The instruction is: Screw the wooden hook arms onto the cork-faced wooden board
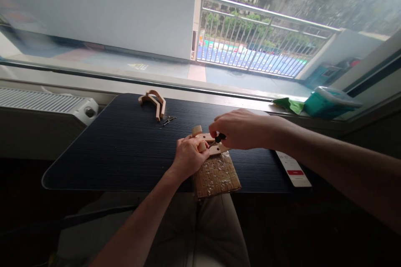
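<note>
My left hand [188, 156] is closed around pale wooden pieces [214, 150] with dark screw holes, pressing them onto a block of cardboard wrapped in clear tape [216, 175]. One rounded wooden end [196, 130] sticks up past my fingers. My right hand [233, 129] grips the black handle of a screwdriver [220, 137] over the wood. Its thin shaft slants down to the left, and my left fingers partly hide the tip. Farther back on the table lie two curved wooden hooks [159, 106], with several screws [169, 121] beside them.
The dark table [119, 150] stands against a window sill. A phone [293, 169] with a lit screen lies at its right. On the sill sit a teal plastic box [328, 102] and a green cloth [290, 105]. A white radiator [46, 108] is at the left.
</note>
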### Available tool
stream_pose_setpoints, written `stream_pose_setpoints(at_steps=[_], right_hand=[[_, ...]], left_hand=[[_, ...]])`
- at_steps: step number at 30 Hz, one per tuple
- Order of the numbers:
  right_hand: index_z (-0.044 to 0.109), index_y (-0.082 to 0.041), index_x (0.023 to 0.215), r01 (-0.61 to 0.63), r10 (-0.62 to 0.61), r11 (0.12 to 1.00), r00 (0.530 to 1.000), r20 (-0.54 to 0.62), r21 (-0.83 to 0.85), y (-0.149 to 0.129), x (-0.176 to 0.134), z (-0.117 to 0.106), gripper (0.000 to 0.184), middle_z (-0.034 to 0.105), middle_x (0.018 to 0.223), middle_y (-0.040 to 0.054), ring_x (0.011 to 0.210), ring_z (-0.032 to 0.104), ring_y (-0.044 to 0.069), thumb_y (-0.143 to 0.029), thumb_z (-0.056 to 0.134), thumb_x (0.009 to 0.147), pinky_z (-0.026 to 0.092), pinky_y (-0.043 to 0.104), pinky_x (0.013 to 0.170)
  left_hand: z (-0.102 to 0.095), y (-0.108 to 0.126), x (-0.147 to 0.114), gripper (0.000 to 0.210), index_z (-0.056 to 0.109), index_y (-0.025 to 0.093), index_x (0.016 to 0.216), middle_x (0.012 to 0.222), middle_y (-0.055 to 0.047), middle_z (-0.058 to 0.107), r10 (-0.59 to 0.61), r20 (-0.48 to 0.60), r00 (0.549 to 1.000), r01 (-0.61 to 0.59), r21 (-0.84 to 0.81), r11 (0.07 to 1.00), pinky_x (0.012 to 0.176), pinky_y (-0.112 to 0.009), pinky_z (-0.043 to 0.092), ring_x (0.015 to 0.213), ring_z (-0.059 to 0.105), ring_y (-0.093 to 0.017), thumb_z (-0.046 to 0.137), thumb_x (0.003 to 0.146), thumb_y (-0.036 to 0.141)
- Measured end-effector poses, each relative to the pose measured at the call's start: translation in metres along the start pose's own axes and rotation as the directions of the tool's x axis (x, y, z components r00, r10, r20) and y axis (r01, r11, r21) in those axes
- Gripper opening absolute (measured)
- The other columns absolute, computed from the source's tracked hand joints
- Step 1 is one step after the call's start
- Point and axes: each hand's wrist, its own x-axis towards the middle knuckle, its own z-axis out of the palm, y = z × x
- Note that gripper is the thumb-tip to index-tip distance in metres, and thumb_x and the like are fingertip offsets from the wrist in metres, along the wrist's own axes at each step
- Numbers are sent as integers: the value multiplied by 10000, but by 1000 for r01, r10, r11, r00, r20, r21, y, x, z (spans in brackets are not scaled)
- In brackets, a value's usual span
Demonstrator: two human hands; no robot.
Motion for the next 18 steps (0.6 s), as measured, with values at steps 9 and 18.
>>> stream_pose_setpoints(at_steps=[9, 18], right_hand=[[677, -135, 832, 20, -21, 996, 1000, -14, -88, -10, 5, -1, 219, 650, 729, 94, 646, 530, 139, -190, 473, 778, 272, 256, 535], [677, -168, 903, 14, -9, 995, 999, 51, -97, -10, 0, -10, 227, 663, 847, 75, 711, 555, 147, -163, 521, 738, 301, 257, 572]], left_hand=[[-3, 3, 0, 88, 604, 212, 598, 715, 7, 674, -5, 22, 1000, 6, -30, 1000, 770, -314, 437, 793, 602, -175, 668, 658, 200], [-1, -1, 0, 75, 621, 204, 612, 665, -2, 654, 11, 11, 1000, -11, -3, 1000, 775, -326, 428, 773, 598, -180, 657, 674, 225]])
